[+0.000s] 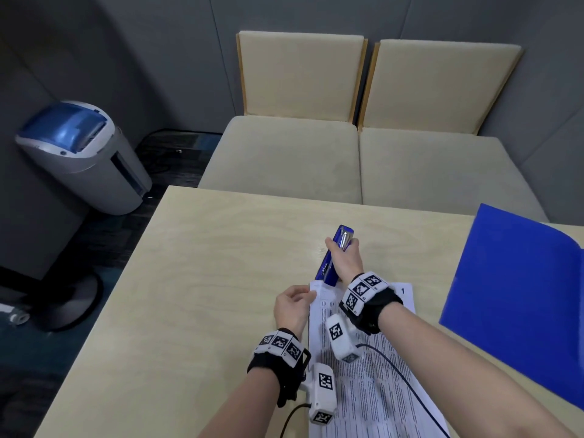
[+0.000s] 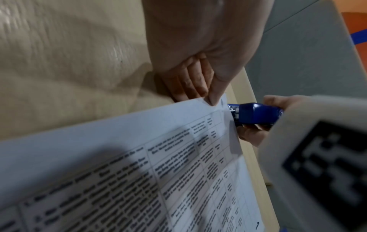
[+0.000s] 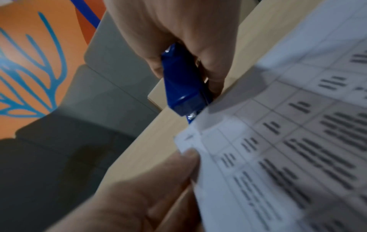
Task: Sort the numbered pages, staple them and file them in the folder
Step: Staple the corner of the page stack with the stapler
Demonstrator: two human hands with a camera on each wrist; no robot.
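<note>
A stack of printed white pages (image 1: 373,374) lies on the wooden table (image 1: 189,279), the top sheet marked 1 at its far right corner. My left hand (image 1: 294,306) pinches the stack's far left corner, thumb on top (image 2: 213,100) and fingers underneath. My right hand (image 1: 344,257) grips a blue stapler (image 1: 333,257) whose mouth sits at that same corner (image 2: 234,112). In the right wrist view the stapler's nose (image 3: 186,102) meets the page edge (image 3: 198,125) just above my left thumb (image 3: 190,157). A blue folder (image 1: 518,295) lies open at the table's right.
Two beige cushioned chairs (image 1: 316,147) stand beyond the table's far edge. A grey and blue bin (image 1: 82,153) sits on the floor at the left. Cables from the wrist cameras trail across the pages (image 1: 407,384).
</note>
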